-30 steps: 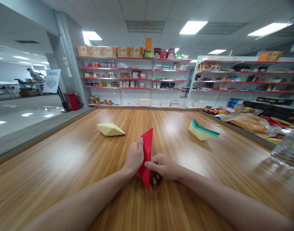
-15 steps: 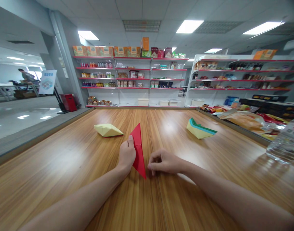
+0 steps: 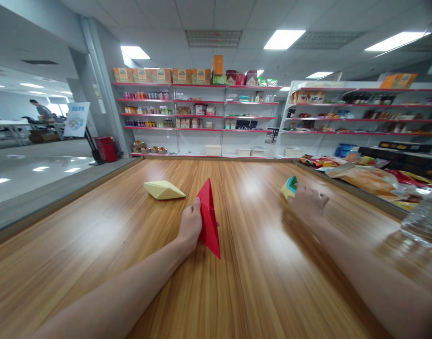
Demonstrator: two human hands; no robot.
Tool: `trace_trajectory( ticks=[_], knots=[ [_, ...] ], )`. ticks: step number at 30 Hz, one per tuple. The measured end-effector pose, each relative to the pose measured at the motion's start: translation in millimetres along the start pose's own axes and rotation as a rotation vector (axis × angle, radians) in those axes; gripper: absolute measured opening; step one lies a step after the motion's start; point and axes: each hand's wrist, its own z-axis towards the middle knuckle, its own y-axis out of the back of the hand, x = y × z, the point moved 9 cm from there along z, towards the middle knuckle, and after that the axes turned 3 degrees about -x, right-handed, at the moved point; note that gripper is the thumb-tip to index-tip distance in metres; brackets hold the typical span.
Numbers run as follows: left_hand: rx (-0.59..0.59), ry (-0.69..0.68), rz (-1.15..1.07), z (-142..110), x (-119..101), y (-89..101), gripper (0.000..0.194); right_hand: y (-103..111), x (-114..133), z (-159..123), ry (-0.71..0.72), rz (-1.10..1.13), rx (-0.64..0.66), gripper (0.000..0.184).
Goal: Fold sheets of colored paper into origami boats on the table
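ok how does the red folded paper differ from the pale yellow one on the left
Colour: the red folded paper shows plain red, while the pale yellow folded paper has a thin red edge along its base.
Support: the red one is gripped in the left hand; the yellow one rests on the table, untouched.
Both are creased and taper to points.

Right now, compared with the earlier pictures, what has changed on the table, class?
The right hand has let go of the red folded paper and moved right to the multicoloured paper boat, covering part of it; blur hides whether it grips. The red paper has shifted slightly left and away. The left hand still holds it; the yellow paper shape stayed put.
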Motion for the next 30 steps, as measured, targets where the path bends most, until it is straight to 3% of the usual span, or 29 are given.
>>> trace_trajectory(
  ticks=[5, 7, 10, 15, 19, 25, 30],
  knots=[
    [0.018, 0.055, -0.05, -1.5, 1.9, -4.3, 0.046, 1.6, 35.4, -0.6, 0.081, 0.092, 0.301, 0.028],
    [0.001, 0.055, -0.032, -0.2, 4.3, -2.3, 0.046, 12.8, 64.2, -9.3, 0.186, 0.224, 0.383, 0.024],
    [-0.023, 0.01, 0.03, 3.4, 6.4, 2.2, 0.048, 43.0, 110.9, -34.3, 0.294, 0.603, 0.431, 0.017],
    [-0.135, -0.127, 0.194, 10.8, 3.4, 18.0, 0.053, 81.6, 159.0, -89.2, 0.27, 1.25, 0.433, 0.023],
    [-0.108, -0.135, 0.185, 13.8, 5.3, 17.6, 0.054, 81.4, 164.6, -114.3, 0.238, 1.353, 0.388, 0.019],
    [-0.047, -0.128, 0.08, 10.1, 1.6, 9.9, 0.051, 77.8, 160.6, -116.5, 0.252, 1.369, 0.347, 0.018],
    [-0.067, -0.171, 0.078, 8.9, -3.3, 11.0, 0.049, 76.9, 162.9, -120.3, 0.279, 1.405, 0.367, 0.018]
  ],
)
